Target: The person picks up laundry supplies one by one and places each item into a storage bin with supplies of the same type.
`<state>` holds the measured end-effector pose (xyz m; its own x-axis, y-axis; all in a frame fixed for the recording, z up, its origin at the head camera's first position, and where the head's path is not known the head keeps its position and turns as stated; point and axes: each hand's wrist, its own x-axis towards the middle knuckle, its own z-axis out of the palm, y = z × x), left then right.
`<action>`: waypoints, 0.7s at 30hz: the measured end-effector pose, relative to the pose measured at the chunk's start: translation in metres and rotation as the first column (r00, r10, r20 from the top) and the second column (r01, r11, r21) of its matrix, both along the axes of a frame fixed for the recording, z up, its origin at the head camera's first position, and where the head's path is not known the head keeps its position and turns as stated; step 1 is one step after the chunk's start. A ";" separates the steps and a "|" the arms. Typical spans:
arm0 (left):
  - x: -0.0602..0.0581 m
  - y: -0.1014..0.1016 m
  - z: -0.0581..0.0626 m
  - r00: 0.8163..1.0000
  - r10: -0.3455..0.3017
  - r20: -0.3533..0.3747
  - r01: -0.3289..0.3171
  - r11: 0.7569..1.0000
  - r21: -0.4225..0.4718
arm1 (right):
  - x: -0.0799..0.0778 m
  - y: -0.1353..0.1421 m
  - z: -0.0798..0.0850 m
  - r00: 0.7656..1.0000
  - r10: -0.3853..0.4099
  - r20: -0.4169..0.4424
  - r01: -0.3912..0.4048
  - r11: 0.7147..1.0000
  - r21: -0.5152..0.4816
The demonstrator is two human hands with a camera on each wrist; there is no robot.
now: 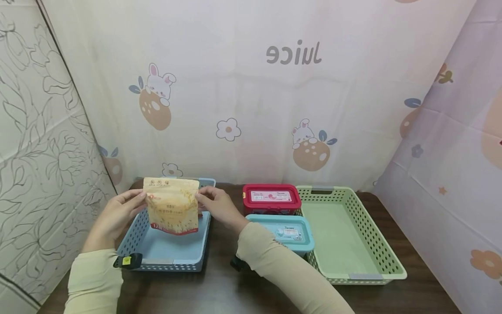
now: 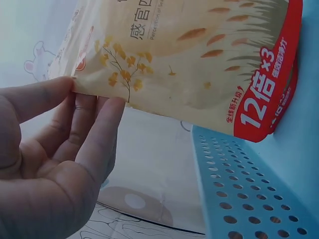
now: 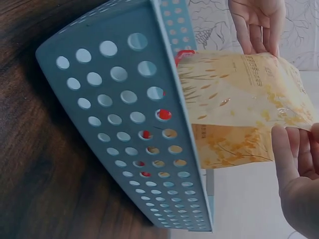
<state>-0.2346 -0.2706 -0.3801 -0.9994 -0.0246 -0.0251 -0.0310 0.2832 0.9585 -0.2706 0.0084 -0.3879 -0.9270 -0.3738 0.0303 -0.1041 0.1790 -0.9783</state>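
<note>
A pale yellow pouch (image 1: 172, 207) with a red band along its bottom is held upright over the blue basket (image 1: 176, 263). My left hand (image 1: 119, 213) pinches its left upper edge between thumb and fingers, shown closely by the left hand (image 2: 65, 134) in the left wrist view. On the opposite edge, my right hand (image 1: 221, 205) pinches the pouch near its top corner. In the right wrist view, a deeper yellow printed surface (image 3: 234, 147) shows beside the pouch's pale face, and red shows through the basket's holes.
A red lidded box (image 1: 270, 198) stands behind a light blue lidded box (image 1: 288, 231), which my right sleeve partly covers. To their right is a green basket (image 1: 345, 235) with perforated sides. A printed curtain (image 1: 235, 87) hangs behind the dark wooden table (image 1: 219, 288).
</note>
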 end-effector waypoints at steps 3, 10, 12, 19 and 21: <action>-0.002 0.001 -0.003 1.000 0.004 0.015 -0.004 1.000 0.022 | -0.001 -0.002 -0.003 1.000 -0.015 0.010 0.015 1.000 -0.001; -0.003 0.001 -0.007 1.000 -0.010 0.026 0.010 1.000 0.014 | -0.002 -0.007 -0.009 0.999 -0.035 0.015 0.035 0.999 0.002; -0.004 0.001 -0.009 0.999 -0.018 0.039 0.017 1.000 0.022 | -0.001 -0.009 -0.011 0.999 -0.043 0.019 0.043 0.999 0.002; -0.007 -0.001 -0.015 0.995 -0.058 0.082 0.055 0.998 0.038 | -0.001 -0.015 -0.019 0.999 -0.045 0.020 0.045 0.999 0.022; -0.008 -0.002 -0.017 0.995 -0.062 0.084 0.059 0.998 0.031 | -0.002 -0.015 -0.021 0.999 -0.049 0.019 0.049 0.998 0.033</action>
